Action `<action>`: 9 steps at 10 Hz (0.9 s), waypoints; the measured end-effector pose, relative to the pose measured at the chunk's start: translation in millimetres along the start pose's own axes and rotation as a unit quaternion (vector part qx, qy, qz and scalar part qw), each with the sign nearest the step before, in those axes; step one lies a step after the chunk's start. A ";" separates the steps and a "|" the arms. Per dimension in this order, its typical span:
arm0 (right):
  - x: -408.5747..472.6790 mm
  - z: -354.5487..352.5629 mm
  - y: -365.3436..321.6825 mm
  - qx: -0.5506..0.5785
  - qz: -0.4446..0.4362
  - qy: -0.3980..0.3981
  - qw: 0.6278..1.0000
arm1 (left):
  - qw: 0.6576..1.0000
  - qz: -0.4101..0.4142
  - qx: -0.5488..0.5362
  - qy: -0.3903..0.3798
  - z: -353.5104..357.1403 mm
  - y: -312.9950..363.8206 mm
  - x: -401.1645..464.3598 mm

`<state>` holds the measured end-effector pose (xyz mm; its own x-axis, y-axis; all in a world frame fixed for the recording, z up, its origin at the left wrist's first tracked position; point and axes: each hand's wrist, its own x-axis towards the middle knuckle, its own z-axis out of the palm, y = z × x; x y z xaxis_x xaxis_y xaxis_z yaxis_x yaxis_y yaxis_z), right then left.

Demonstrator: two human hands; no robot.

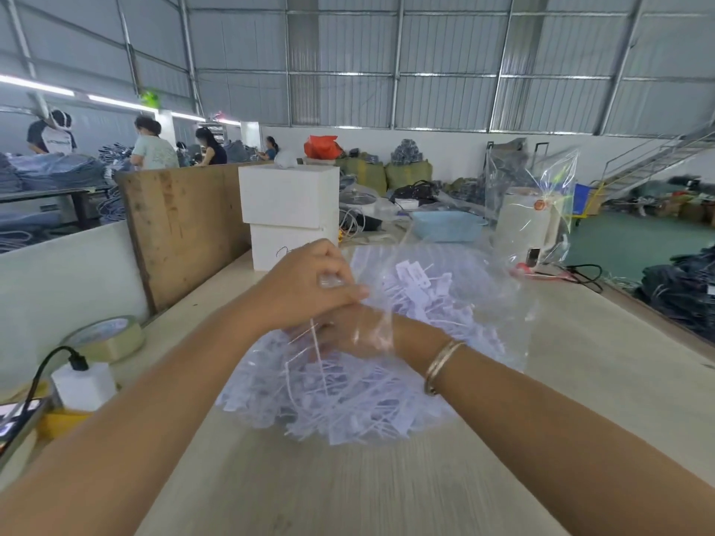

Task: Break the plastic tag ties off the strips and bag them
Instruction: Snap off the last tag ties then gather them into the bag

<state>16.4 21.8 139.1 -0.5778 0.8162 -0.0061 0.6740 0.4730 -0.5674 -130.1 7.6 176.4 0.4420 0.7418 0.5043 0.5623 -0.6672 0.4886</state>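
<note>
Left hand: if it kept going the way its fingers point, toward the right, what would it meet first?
Probably the clear plastic bag full of white tag ties; the left hand already grips its bunched film, fingers pointing into it. Depth past that is unclear.

A corrugated metal roof is spanning the hall at twelve o'clock, with tube lights glowing at ten. A wooden partition is standing at nine o'clock beside stacked white boxes. Green floor is stretching out at three, where a metal staircase is rising.
</note>
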 end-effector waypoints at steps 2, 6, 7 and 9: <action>-67.7 -47.7 12.5 0.194 -0.068 0.177 0.962 | 0.960 -0.053 0.253 -0.108 -26.4 -0.3 4.2; -49.6 -26.4 65.7 -0.396 0.001 0.301 0.867 | 0.916 -0.320 0.184 -0.157 -27.3 -32.9 5.9; -43.2 5.6 68.2 -0.311 -0.036 0.408 0.858 | 0.851 -0.272 0.437 -0.102 1.0 -34.1 -4.7; -24.0 20.5 70.3 -0.262 -0.041 0.491 0.830 | 0.899 0.037 0.436 0.021 37.9 0.8 -13.0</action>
<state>68.3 28.6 82.4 -0.1518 0.5303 0.8341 0.9075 0.4091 -0.0949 -108.9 0.0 143.3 0.4836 0.6828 0.5477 0.8750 -0.3937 -0.2817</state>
